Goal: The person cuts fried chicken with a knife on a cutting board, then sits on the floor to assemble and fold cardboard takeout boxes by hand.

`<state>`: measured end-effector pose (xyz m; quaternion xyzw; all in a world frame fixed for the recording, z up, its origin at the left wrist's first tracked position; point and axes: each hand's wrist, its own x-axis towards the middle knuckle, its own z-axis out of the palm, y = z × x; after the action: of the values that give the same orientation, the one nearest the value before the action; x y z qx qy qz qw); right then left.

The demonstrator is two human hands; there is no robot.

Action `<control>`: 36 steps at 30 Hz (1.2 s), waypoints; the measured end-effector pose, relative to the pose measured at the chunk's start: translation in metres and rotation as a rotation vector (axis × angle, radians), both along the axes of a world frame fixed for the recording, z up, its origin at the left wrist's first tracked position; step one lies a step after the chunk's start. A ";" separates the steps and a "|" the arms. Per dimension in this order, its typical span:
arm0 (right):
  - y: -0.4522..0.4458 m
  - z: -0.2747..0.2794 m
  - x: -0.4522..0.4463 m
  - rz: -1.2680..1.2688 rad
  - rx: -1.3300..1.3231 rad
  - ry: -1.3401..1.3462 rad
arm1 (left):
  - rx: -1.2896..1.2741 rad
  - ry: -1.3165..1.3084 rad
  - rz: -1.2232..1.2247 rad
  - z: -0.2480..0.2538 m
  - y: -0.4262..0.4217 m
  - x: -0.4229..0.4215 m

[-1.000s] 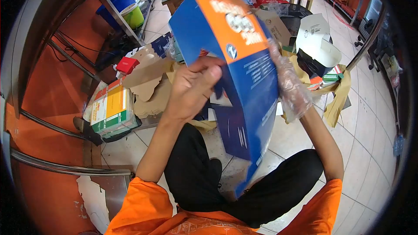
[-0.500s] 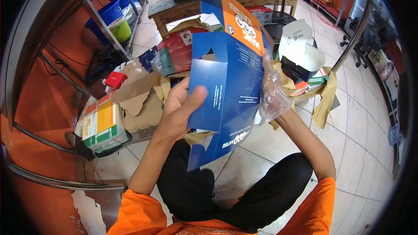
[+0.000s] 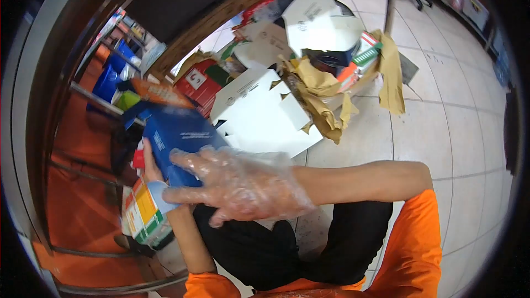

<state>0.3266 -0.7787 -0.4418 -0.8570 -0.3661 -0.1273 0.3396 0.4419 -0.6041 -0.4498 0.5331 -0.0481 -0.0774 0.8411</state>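
A blue carton with an orange end panel (image 3: 185, 127) is tilted at the left, blurred in part. My left hand (image 3: 152, 168) holds its left edge, with the fingers partly hidden behind it. Over the carton's lower part lies my right hand (image 3: 232, 182), in a clear plastic glove, fingers spread. Right of the blue carton, a white unfolded carton (image 3: 262, 118) with notched flaps lies on the pile. Torn brown paper (image 3: 323, 105) is beside it.
Behind are a white open carton (image 3: 320, 25), a red carton (image 3: 201, 85) and a wooden table (image 3: 207, 19). A stack of printed cartons (image 3: 146, 212) sits at the left by metal rails. A metal pole (image 3: 390, 0) rises at the right.
Both hands have moved left and the blue carton with them. My right hand has let go of its right edge and spread over its front. The view has turned, and the white unfolded carton shows.
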 end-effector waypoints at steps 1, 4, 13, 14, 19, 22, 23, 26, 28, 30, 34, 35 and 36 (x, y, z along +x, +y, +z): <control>0.001 -0.002 0.002 -0.029 0.017 -0.010 | 0.025 -0.052 0.035 -0.011 0.006 0.008; -0.004 -0.014 0.010 -0.054 0.095 -0.026 | 0.239 -0.418 0.059 -0.044 0.028 0.031; -0.015 -0.028 0.024 0.003 0.404 -0.229 | 0.620 -0.891 0.280 -0.040 -0.009 0.009; -0.015 -0.028 0.024 -0.103 0.402 -0.342 | 0.437 -0.760 0.204 -0.033 -0.012 0.009; -0.021 -0.027 0.041 -0.318 0.778 -0.473 | -0.066 -0.399 -0.140 -0.033 -0.003 0.040; -0.030 -0.026 0.039 -0.261 0.995 -0.353 | -0.034 -0.463 -0.186 -0.022 -0.012 0.037; -0.029 -0.030 0.041 -0.244 0.913 -0.361 | -0.002 -0.446 -0.128 -0.016 -0.022 0.029; -0.032 -0.032 0.039 -0.179 0.709 -0.430 | 0.049 -0.379 -0.063 -0.008 -0.022 0.025; -0.029 -0.035 0.040 -0.128 0.589 -0.490 | 0.069 -0.330 -0.054 0.000 -0.024 0.017; -0.025 -0.036 0.038 -0.196 0.505 -0.573 | 0.149 -0.356 0.058 0.007 -0.030 0.005; -0.029 -0.037 0.032 -0.266 0.479 -0.602 | 0.110 -0.431 -0.064 -0.003 -0.019 0.014; -0.024 -0.042 0.036 -0.386 0.446 -0.668 | 0.103 -0.387 -0.103 -0.005 -0.018 0.014; -0.018 -0.045 0.039 -0.498 0.414 -0.732 | 0.104 -0.373 -0.064 -0.007 -0.015 0.013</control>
<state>0.3655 -0.7971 -0.4873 -0.7320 -0.2125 -0.5678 0.3109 0.4550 -0.6188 -0.4567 0.5791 -0.2162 -0.0063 0.7860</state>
